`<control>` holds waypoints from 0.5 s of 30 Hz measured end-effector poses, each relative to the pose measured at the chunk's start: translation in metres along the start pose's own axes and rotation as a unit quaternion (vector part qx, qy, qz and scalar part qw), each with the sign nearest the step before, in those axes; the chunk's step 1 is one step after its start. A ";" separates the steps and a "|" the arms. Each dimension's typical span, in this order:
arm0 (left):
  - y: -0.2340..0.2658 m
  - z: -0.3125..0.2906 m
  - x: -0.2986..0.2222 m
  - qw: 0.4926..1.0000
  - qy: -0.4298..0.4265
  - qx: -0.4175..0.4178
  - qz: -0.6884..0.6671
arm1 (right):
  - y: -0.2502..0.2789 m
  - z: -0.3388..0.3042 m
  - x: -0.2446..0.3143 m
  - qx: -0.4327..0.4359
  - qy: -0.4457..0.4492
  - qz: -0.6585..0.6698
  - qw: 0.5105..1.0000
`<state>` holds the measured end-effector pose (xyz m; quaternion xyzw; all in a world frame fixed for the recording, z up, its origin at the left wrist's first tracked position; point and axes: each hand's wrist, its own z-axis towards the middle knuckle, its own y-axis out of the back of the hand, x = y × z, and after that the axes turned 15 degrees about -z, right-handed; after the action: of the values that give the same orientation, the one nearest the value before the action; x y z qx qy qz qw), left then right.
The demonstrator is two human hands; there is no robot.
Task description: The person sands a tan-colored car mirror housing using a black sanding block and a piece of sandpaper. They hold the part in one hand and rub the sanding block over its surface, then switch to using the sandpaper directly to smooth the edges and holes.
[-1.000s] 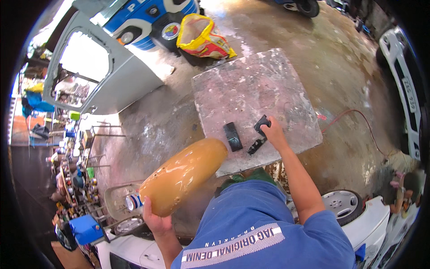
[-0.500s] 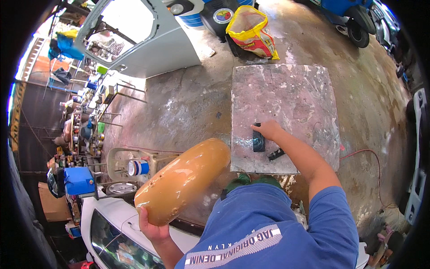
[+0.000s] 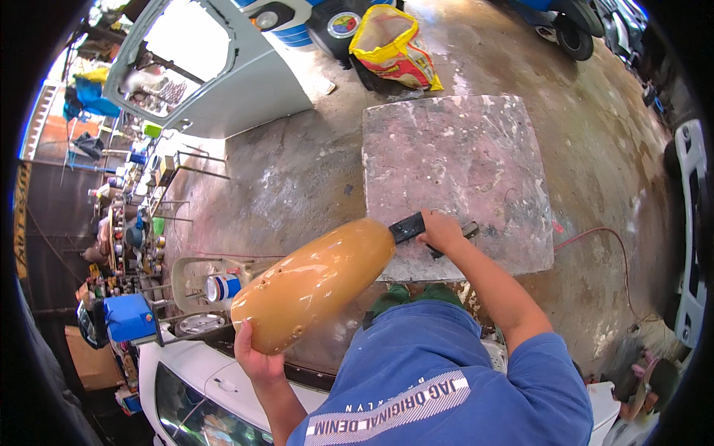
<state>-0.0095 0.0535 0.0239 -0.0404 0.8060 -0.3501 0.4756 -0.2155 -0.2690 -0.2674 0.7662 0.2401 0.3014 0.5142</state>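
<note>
A glossy tan-orange fender point(image 3: 316, 286), long and curved with small holes along it, is held at its lower left end by my left hand point(image 3: 260, 355), thumb on top. Its upper right end overlaps the left side of the paint-stained board point(image 3: 461, 141). My right hand point(image 3: 442, 229) grips one end of a flat black rectangular piece point(image 3: 407, 227), perhaps sandpaper. The piece's other end meets or lies very near the fender's tip; I cannot tell if they touch. A second dark narrow object point(image 3: 469, 230) lies on the board, partly hidden behind my right hand.
A yellow and red sack point(image 3: 398, 52) stands beyond the board. A grey vehicle door panel point(image 3: 245, 100) leans at the far left. Nearer on the left are a paint can point(image 3: 222, 288) on a chair, a blue box point(image 3: 130, 320) and a white car part point(image 3: 201, 394). A red hose point(image 3: 595, 232) crosses the floor at right.
My right hand has lifted the flat black piece off the board and turned it toward the fender. The fender's far end has shifted right, over the board's edge. The view has shifted slightly.
</note>
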 end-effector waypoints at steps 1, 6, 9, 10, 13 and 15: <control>-0.005 0.006 0.003 1.000 0.004 0.006 0.006 | 0.004 -0.008 -0.004 -0.009 -0.033 0.028 0.999; -0.016 0.033 0.018 0.997 0.045 0.059 0.038 | 0.009 -0.056 -0.047 -0.048 -0.203 0.205 0.956; -0.014 0.051 0.024 0.991 0.082 0.095 0.043 | 0.010 -0.093 -0.075 -0.065 -0.255 0.331 0.906; -0.014 0.057 0.029 0.991 0.086 0.094 0.050 | 0.007 -0.106 -0.083 -0.079 -0.261 0.366 0.890; -0.018 0.073 0.038 0.986 0.104 0.104 0.078 | 0.002 -0.139 -0.092 -0.111 -0.285 0.506 0.807; -0.030 0.079 0.035 0.979 0.122 0.126 0.102 | 0.003 -0.162 -0.090 -0.127 -0.296 0.617 0.718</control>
<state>0.0260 -0.0242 -0.0078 0.1452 0.8071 -0.4008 0.4084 -0.3935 -0.2271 -0.2373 0.7223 -0.4910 0.3373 0.3512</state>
